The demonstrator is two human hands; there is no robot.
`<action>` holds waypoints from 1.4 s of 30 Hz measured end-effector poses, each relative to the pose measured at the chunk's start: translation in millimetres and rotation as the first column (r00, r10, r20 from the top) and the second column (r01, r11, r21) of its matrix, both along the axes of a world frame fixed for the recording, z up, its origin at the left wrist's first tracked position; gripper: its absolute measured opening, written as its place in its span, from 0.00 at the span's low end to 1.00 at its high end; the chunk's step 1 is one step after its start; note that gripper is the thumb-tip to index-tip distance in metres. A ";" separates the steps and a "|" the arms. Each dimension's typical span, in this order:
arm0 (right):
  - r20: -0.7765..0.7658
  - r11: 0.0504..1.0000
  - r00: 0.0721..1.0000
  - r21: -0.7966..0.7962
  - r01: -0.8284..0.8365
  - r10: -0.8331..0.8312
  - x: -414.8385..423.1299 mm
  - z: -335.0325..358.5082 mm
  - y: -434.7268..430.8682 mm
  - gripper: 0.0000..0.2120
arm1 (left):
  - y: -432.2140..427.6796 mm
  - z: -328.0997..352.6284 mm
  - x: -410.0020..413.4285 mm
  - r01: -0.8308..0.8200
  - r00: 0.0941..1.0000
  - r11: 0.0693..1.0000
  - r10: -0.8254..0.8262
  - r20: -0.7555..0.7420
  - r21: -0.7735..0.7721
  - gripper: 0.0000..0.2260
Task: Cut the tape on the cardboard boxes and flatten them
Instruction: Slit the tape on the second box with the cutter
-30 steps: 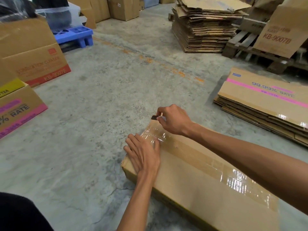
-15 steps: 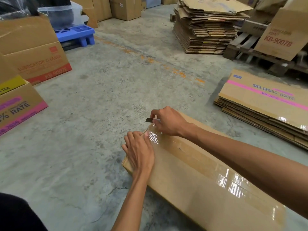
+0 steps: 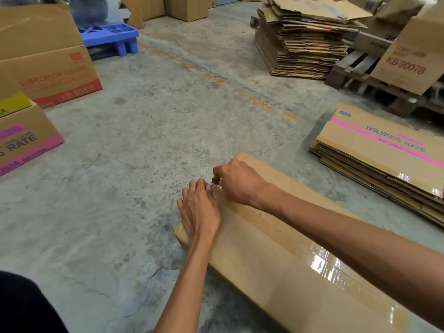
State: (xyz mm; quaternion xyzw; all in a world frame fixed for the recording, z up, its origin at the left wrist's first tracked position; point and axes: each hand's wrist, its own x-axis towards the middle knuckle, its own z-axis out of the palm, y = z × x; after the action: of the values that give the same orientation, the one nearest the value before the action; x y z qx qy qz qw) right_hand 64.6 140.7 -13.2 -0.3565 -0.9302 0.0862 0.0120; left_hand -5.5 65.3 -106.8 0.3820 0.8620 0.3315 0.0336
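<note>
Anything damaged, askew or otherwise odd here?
Minor only. The tape is crumpled and lifted at the far end of the box, between the left hand and the right hand, which grips a cutter. A crack runs through the floor beside the box. Top sheets of the tall stack lie ragged and askew.

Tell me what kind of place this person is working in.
Most likely a warehouse or stockroom: a bare concrete floor, a tall stack of flattened cardboard with a wooden pallet beside it, and printed cartons standing around.
</note>
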 end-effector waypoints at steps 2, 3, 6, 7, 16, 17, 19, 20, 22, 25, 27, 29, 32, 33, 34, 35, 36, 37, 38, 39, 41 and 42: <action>-0.014 1.000 1.000 0.008 -0.002 0.002 0.2 -2.6 -2.8 0.11 | -0.9 -0.1 0.0 -0.007 1.000 1.000 0.006 0.011 0.021 0.09; -0.019 1.000 1.000 0.011 -0.003 0.003 0.9 -4.2 -4.8 0.11 | -1.7 -0.3 -0.3 -0.010 1.000 0.999 0.009 0.014 0.032 0.09; -0.032 1.000 0.999 0.013 -0.003 0.003 4.4 -7.5 -9.7 0.12 | -2.8 -1.7 -0.8 -0.024 1.000 0.998 0.023 0.014 0.056 0.07; -0.042 1.000 0.999 0.012 0.000 0.000 5.8 -7.9 -9.9 0.12 | -2.9 -1.7 -0.8 -0.030 0.999 0.997 0.029 0.015 0.066 0.07; 0.096 0.988 0.993 0.135 -0.076 0.064 4.1 -5.3 -19.1 0.10 | -8.4 1.3 -1.5 -0.040 0.999 0.992 0.036 0.034 0.117 0.07; 0.107 0.988 0.992 0.135 -0.076 0.062 4.3 -3.4 -20.0 0.10 | -8.9 1.6 -1.9 -0.039 0.999 0.993 0.036 0.033 0.115 0.07; 0.137 0.985 0.988 0.150 -0.091 0.070 5.5 0.3 -23.5 0.09 | -9.5 1.6 -1.8 -0.036 0.999 0.994 0.033 0.028 0.104 0.08; 0.165 0.979 0.983 0.170 -0.111 0.083 5.6 2.4 -26.4 0.08 | -9.9 1.2 -2.0 -0.036 0.999 0.995 0.033 0.026 0.097 0.08; 0.214 0.971 0.972 0.192 -0.139 0.097 7.8 5.3 -31.9 0.07 | -10.3 0.6 -1.9 -0.042 0.999 0.995 0.040 0.024 0.087 0.08; 0.224 0.974 0.972 0.195 -0.117 0.072 21.2 5.0 -32.4 0.08 | -9.6 0.9 -0.6 -0.039 0.999 0.996 0.038 0.019 0.085 0.07; 0.187 0.982 0.981 0.168 -0.090 0.058 34.8 1.4 -29.5 0.09 | -8.4 2.4 -0.2 -0.024 1.000 0.997 0.023 0.014 0.069 0.07; 0.115 0.988 0.991 0.133 -0.085 0.069 50.2 -5.5 -26.2 0.09 | -7.4 2.1 1.2 -0.018 1.000 0.998 0.018 0.004 0.055 0.07; -0.038 0.995 0.996 0.069 -0.079 0.081 72.0 -21.2 -26.5 0.06 | -3.8 1.2 0.7 0.015 0.999 1.000 -0.014 -0.030 0.024 0.10; -0.088 0.997 0.994 0.041 -0.063 0.066 76.9 -25.1 -28.1 0.05 | -2.6 0.9 -0.8 0.029 0.999 0.999 -0.029 -0.028 0.017 0.11; -0.149 0.999 0.988 0.018 -0.034 0.036 81.7 -27.7 -29.0 0.06 | -0.6 1.1 -0.8 0.043 0.999 0.999 -0.043 -0.017 0.012 0.13; -0.224 1.000 0.975 -0.002 0.002 -0.003 84.0 -29.0 -29.4 0.06 | 0.6 1.2 -1.6 0.057 0.998 0.998 -0.057 -0.010 0.006 0.14; -0.284 0.999 0.958 -0.015 0.036 -0.039 83.9 -28.8 -28.5 0.07 | 1.2 1.2 -2.1 0.070 0.997 0.998 -0.070 -0.010 0.002 0.14; -0.309 0.998 0.949 -0.018 0.057 -0.060 80.7 -27.0 -27.0 0.07 | 1.3 0.6 -2.5 0.080 0.997 0.997 -0.080 -0.012 0.001 0.13; -0.300 0.998 0.952 -0.013 0.064 -0.065 74.5 -25.2 -24.4 0.08 | 1.0 -0.2 -3.1 0.084 0.996 0.996 -0.084 -0.013 0.007 0.12; -0.278 0.998 0.959 -0.005 0.058 -0.057 66.3 -23.2 -21.5 0.08 | 0.3 -0.8 -3.8 0.083 0.996 0.996 -0.083 -0.008 0.017 0.10; -0.234 0.999 0.972 0.008 0.041 -0.038 47.0 -19.0 -14.9 0.09 | -1.5 -0.6 -4.2 0.072 0.997 0.996 -0.072 0.010 0.044 0.08; -0.212 0.999 0.976 0.009 0.041 -0.038 37.0 -16.2 -12.3 0.10 | -2.1 -0.3 -4.2 0.065 0.998 0.996 -0.066 0.014 0.060 0.07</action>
State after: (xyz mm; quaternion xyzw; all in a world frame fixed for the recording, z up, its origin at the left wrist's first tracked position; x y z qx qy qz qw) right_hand 101.6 128.4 -29.4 -0.3634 -0.9170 0.1173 0.1153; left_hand -9.8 63.2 -107.1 0.4084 0.8384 0.3587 0.0400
